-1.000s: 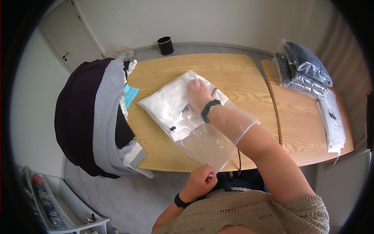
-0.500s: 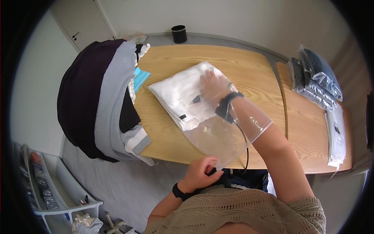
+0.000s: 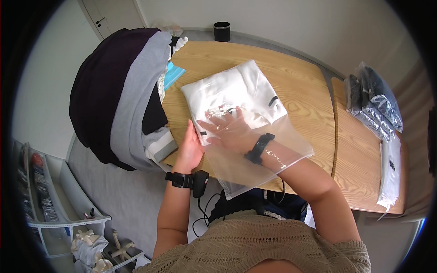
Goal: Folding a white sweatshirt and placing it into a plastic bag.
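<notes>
A folded white garment point(image 3: 230, 88) with small dark marks lies on the wooden table inside a clear plastic bag point(image 3: 232, 175). The open end of the bag hangs toward me, past the table's near edge. Up to the forearm, my right hand point(image 3: 230, 132) is inside the bag, its fingers spread flat on the garment near its closest edge. My left hand point(image 3: 189, 148) stands at the lower left side of the package, fingers stretched out and palm against it. Both wrists wear black straps with a device.
A big heap of clothes point(image 3: 98, 100) fills the table's left side, beside a light blue packet point(image 3: 174, 75). On the right-hand table are bagged dark garments point(image 3: 375, 102) and a stack of white plastic bags point(image 3: 389, 170). Divided bins point(image 3: 63, 191) stand lower left.
My left hand has left the bag's mouth and moved up to the package's left side. Inside the bag, my right hand has drawn back toward me from the far part of the garment.
</notes>
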Available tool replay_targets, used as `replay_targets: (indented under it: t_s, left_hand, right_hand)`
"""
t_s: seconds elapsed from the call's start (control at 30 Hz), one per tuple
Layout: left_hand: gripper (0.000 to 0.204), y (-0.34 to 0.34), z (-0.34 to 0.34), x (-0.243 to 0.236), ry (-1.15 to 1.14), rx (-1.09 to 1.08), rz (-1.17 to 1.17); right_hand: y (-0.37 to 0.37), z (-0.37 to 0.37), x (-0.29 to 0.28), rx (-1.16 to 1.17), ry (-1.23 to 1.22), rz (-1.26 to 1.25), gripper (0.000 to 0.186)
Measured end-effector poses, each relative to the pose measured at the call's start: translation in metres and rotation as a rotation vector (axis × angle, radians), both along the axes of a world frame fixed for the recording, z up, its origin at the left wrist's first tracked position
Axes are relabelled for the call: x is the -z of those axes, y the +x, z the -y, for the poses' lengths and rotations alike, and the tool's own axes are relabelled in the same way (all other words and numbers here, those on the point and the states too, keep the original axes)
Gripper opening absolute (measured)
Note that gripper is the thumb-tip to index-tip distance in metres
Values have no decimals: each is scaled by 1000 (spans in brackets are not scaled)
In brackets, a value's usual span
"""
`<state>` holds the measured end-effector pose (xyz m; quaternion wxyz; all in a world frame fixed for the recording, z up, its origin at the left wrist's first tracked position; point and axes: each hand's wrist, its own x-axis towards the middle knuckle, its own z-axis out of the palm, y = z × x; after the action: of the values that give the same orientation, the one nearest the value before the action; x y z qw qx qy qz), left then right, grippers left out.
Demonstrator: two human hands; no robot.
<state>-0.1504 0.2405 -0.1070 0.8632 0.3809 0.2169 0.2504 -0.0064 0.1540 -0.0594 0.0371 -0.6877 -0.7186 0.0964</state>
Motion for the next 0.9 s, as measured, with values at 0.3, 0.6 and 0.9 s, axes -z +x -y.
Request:
replay_targets:
  t_s: [0.3, 0.6, 0.9]
  left_hand:
    - [33, 14, -18, 2, 31, -9, -122]
    - [32, 23, -27, 18, 77, -13, -141]
    - [32, 11, -30, 21, 90, -83, -182]
  right_hand:
    - [8, 10, 14, -1, 72, 140, 60]
    - [82, 57, 79, 608, 462, -661, 73]
    - [50, 76, 41, 623, 252, 36, 75]
